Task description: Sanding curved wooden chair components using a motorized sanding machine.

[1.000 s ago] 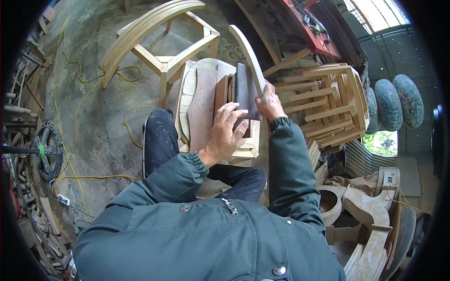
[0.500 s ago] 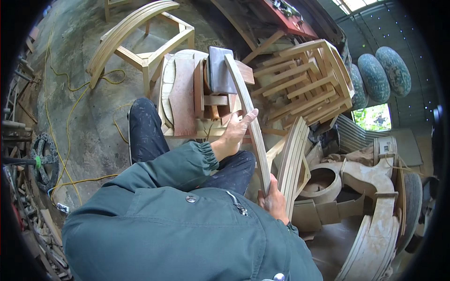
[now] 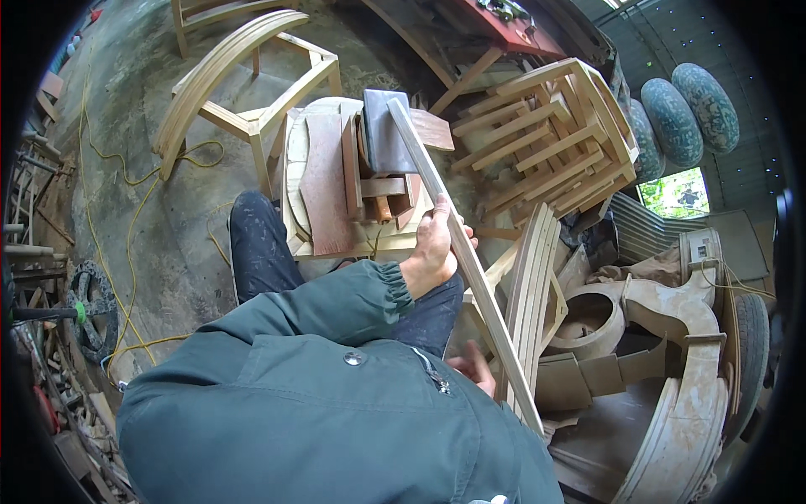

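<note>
My left hand (image 3: 435,245) is closed around the middle of a long, slightly curved pale wooden slat (image 3: 491,323). The slat runs diagonally from the grey block (image 3: 388,134) at the top down past my right side. My right hand (image 3: 472,370) sits low against the slat, mostly hidden by my green jacket; only a few fingers show, so its grip is unclear. In front of my knee (image 3: 256,244) stands a pale stool-like piece (image 3: 295,181) carrying a reddish board (image 3: 323,185), small wood blocks and the grey block.
A bare curved chair frame (image 3: 252,109) stands at upper left. Stacked chair frames (image 3: 546,143) are at upper right. A bundle of similar slats (image 3: 536,277) leans right of me, beside rounded wooden parts (image 3: 672,336). A yellow cable (image 3: 126,252) snakes across the floor.
My left hand left the wood pile and took the slat. The slat swung down from upright to a diagonal beside me, and my right hand slid down toward its lower end.
</note>
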Demonstrator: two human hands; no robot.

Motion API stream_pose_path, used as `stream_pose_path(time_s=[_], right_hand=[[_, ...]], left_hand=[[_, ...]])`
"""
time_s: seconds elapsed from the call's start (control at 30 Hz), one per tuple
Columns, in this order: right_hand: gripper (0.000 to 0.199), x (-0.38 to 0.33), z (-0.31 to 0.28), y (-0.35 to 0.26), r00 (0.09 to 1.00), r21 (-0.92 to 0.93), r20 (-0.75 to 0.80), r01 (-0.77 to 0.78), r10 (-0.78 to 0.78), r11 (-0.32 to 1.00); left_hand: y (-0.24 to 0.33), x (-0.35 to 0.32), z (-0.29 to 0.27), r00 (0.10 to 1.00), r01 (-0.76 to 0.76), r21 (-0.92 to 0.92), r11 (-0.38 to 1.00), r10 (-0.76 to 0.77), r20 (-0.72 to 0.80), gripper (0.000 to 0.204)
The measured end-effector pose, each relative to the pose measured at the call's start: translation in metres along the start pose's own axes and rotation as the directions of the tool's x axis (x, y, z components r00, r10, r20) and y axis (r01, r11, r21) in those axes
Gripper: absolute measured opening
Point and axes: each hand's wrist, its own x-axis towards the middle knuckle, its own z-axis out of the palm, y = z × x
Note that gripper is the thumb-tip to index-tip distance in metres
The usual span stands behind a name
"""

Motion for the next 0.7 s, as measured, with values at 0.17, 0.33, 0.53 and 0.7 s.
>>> stream_pose_path(time_s=[0.17,0.33,0.53,0.7], right_hand=[[0.077,0.029,-0.024,0.01,0.945,0.832,-0.228,0.063,0.236,0.551],[0.053,0.059,-0.035,0.02,0.891,0.887,-0.255,0.06,0.377,0.457],[0.065,0.075,-0.011,-0.013,0.899,0.705,-0.359,0.085,0.251,0.704],[0.066,0.107,0.0,-0.028,0.906,0.615,-0.402,0.157,0.136,0.773]], left_hand=[[-0.008,-0.003,0.006,0.998,0.001,-0.086,0.996,0.005,0.061,0.043],[-0.015,0.008,-0.003,0.991,-0.018,-0.101,0.995,0.031,0.127,0.042],[0.007,0.056,-0.041,0.6,-0.599,0.781,0.18,0.746,0.288,0.078],[0.069,0.06,-0.014,0.684,-0.417,0.808,-0.418,0.441,0.581,0.078]])
